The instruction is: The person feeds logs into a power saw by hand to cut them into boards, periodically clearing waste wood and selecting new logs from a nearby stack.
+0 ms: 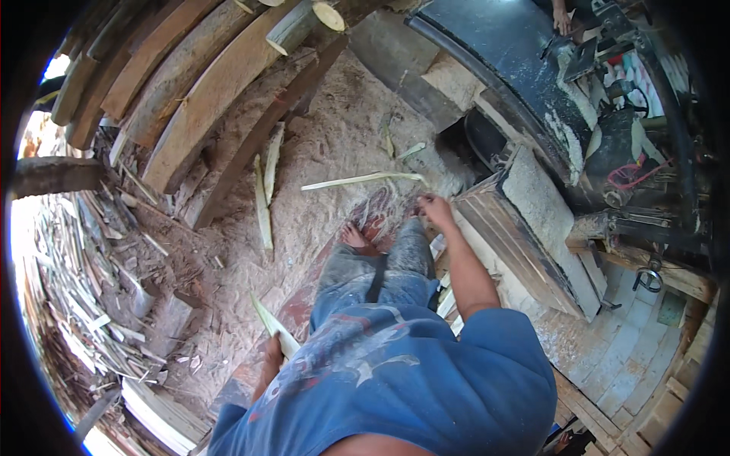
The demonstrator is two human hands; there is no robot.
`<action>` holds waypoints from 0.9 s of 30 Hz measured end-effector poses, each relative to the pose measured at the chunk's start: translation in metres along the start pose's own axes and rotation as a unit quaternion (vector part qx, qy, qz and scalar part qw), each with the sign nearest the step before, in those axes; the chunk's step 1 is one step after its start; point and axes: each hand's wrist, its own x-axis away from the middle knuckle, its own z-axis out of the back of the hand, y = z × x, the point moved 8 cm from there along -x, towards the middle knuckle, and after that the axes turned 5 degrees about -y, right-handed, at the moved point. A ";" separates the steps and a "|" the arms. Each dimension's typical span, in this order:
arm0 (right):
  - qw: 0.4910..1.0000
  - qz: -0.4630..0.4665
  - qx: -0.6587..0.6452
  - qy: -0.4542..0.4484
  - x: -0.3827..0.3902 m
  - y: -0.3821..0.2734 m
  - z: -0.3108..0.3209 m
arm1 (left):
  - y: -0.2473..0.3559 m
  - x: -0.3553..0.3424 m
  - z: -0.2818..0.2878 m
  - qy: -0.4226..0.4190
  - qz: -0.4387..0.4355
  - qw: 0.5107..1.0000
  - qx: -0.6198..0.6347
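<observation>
My right hand point(435, 212) reaches forward with its fingers curled at the near end of a long, pale wood strip point(357, 182). The strip extends left above the sawdust-covered floor, and its end bends toward my fingers. Low on the left, my left hand point(272, 353) is closed around another pale wood strip point(275, 323), which is wider and tapers to a point. My shirt partly hides that hand and the strip's near end. Loose wood strips point(263, 201) lie on the floor beyond my bare feet.
Thick timbers point(217, 95) are stacked at the upper left, above a large heap of offcuts point(76, 281). On the right stand a sawdust-topped wooden box point(525, 228) and a dark machine table point(494, 61). Another person's hand point(562, 21) rests at that table's far side.
</observation>
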 end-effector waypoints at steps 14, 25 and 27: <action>0.926 -0.247 0.112 -0.263 0.045 0.061 -0.077 | 0.228 0.140 0.168 0.376 -0.392 0.799 0.260; 0.982 0.051 -0.019 -0.181 -0.095 -0.239 -0.055 | 0.412 0.125 0.100 0.084 -0.593 0.696 0.395; 0.972 0.061 -0.083 -0.209 -0.114 -0.267 -0.052 | 0.462 0.061 -0.026 0.052 -0.346 0.846 0.402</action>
